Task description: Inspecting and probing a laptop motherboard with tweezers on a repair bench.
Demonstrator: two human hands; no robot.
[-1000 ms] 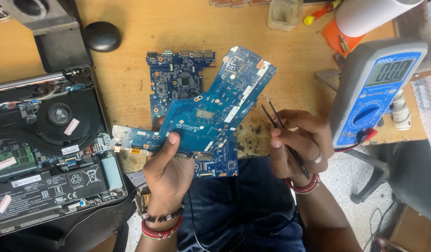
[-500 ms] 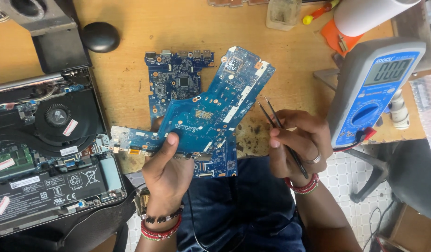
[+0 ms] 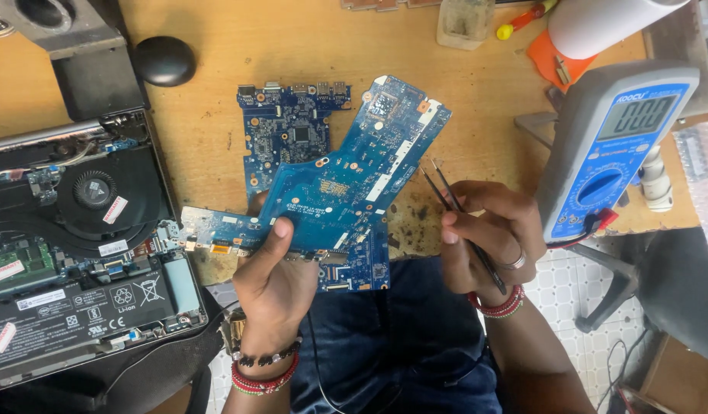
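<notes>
Wooden bench, cluttered. Left hand [image 3: 273, 280] grips the blue circuit board [image 3: 350, 180] by its lower edge, long axis tilted up-right. Right hand [image 3: 484, 238] pinches tweezers [image 3: 454, 207] just right of the board, tips aimed up-left toward it.

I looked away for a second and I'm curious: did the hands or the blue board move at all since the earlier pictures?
Hardly anything changed. The left hand holds the blue circuit board tilted over the desk just as before, and the right hand keeps the tweezers pinched in its fingers beside the board's edge. The second board, the opened laptop and the multimeter lie where they were.
</notes>
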